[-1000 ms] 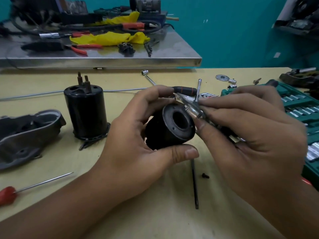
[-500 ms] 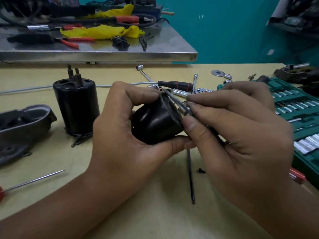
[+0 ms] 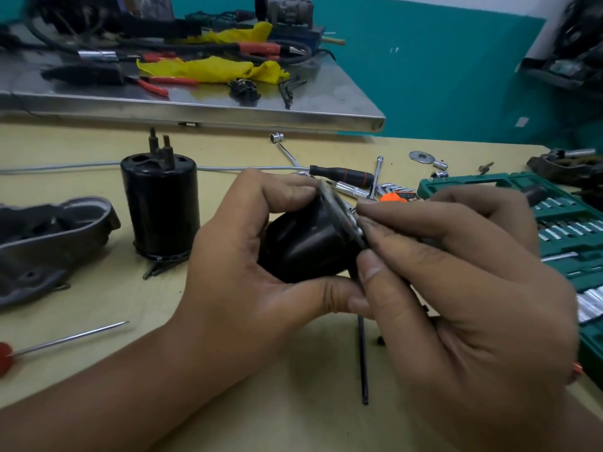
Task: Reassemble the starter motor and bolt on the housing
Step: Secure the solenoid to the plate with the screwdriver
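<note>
My left hand (image 3: 248, 256) grips a small black cylindrical motor part (image 3: 303, 246) above the table, its flanged end turned right and seen edge-on. My right hand (image 3: 456, 288) pinches a thin metal tool against that flange (image 3: 339, 210); the tip is hidden by my fingers. A larger black motor body (image 3: 160, 207) with two terminal posts stands upright to the left. The grey cast housing (image 3: 49, 236) lies at the far left edge.
A green socket set case (image 3: 561, 230) lies open at the right. Loose sockets, a washer (image 3: 421, 156), hex keys and a black-handled driver (image 3: 342, 174) lie behind my hands. A long black rod (image 3: 363, 360) and small screw (image 3: 379, 340) lie in front. A red-handled screwdriver (image 3: 65, 337) lies at left. A steel shelf (image 3: 195, 109) crosses the back.
My left hand has turned the black part so that its open face, seen a second ago, now points right and shows edge-on. My right hand stayed against the flange.
</note>
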Demonstrator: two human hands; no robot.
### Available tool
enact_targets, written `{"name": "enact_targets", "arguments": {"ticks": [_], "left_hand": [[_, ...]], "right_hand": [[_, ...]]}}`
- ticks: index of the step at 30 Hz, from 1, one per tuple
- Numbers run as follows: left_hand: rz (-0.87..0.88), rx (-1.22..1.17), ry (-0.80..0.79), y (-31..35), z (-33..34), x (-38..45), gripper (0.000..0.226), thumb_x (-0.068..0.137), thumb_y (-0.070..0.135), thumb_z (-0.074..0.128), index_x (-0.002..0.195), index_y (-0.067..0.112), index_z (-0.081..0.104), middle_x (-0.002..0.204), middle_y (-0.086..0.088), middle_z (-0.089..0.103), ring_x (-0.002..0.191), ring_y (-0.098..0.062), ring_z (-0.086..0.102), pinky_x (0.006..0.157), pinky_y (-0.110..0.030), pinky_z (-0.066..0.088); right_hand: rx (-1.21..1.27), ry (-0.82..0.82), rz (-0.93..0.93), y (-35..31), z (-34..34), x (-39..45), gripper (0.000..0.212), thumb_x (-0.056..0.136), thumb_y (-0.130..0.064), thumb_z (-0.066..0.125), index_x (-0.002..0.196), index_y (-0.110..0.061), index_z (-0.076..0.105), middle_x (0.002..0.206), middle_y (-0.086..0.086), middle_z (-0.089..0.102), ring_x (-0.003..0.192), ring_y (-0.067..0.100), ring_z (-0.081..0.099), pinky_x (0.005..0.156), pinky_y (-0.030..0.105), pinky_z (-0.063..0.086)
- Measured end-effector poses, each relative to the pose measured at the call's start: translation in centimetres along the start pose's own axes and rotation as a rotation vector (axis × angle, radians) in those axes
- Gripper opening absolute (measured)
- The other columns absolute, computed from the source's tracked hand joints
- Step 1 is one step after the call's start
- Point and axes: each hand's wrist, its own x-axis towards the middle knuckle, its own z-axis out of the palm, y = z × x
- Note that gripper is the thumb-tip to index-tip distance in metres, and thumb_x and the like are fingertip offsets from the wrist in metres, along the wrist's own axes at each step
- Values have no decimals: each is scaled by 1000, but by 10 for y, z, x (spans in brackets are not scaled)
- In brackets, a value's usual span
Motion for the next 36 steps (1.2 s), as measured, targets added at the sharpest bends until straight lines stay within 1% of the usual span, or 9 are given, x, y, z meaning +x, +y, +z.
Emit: {"name": "enact_targets", "arguments": {"ticks": [3,6,8,13,16,23,28,34,36], "left_hand": [[-11,-63,8,-1,-1,0,64,62,56,85,108,24,52,123,-7,64,115,-25,68,94,-34,56],[-46,-115,51,-1,0,-2,61,67,61,77,112,27,53,120,-9,66,114,-33,68,89,-55,59],[-62,-112,70,0,0,-3,57,69,64,75,112,32,55,117,-7,67,110,-33,69,84,-58,60],[-33,36,80,2,4,-4,54,76,71,67,114,36,52,114,3,68,104,-23,71,86,-45,59],[-59,51,87,3,4,-6,49,78,71,67,113,41,51,111,5,69,101,-21,72,82,-45,60],[-68,62,71,3,3,-6,53,75,67,71,118,43,51,114,12,68,107,-16,71,85,-30,59],[70,275,40,1,0,-5,56,84,71,56,129,41,42,110,14,61,104,-11,65,86,-20,52],[70,241,58,-1,3,-6,52,89,68,55,130,37,44,110,15,62,97,-5,64,81,-17,50],[0,156,84,1,5,-8,51,88,69,57,127,38,47,108,17,62,99,-13,67,79,-25,54]], "right_hand": [[17,8,-4,0,1,0,17,94,-13,68,105,-5,79,112,3,72,96,30,49,90,28,42],[35,16,3,-1,3,0,16,93,-11,70,104,-4,79,111,4,72,95,30,50,90,29,42],[35,9,7,-2,3,0,17,93,-12,70,104,-4,79,111,3,72,94,31,50,89,31,43],[32,-33,32,-4,3,1,20,95,-14,68,109,-5,78,113,2,71,97,32,51,89,26,42],[22,-37,38,-5,5,1,21,92,-12,72,110,-3,78,111,4,72,96,34,51,83,23,42],[14,-36,34,0,7,-2,21,88,-12,74,107,-4,79,108,5,73,94,36,52,84,33,45],[76,-29,87,-3,8,-3,20,90,-12,71,107,-7,79,108,1,72,95,32,55,88,33,46],[70,-1,114,-7,9,-4,20,91,-13,70,108,-7,79,108,2,72,94,31,55,90,26,44],[59,13,93,-7,10,-4,20,90,-13,73,107,-5,79,107,4,73,93,32,55,88,28,45]]}}
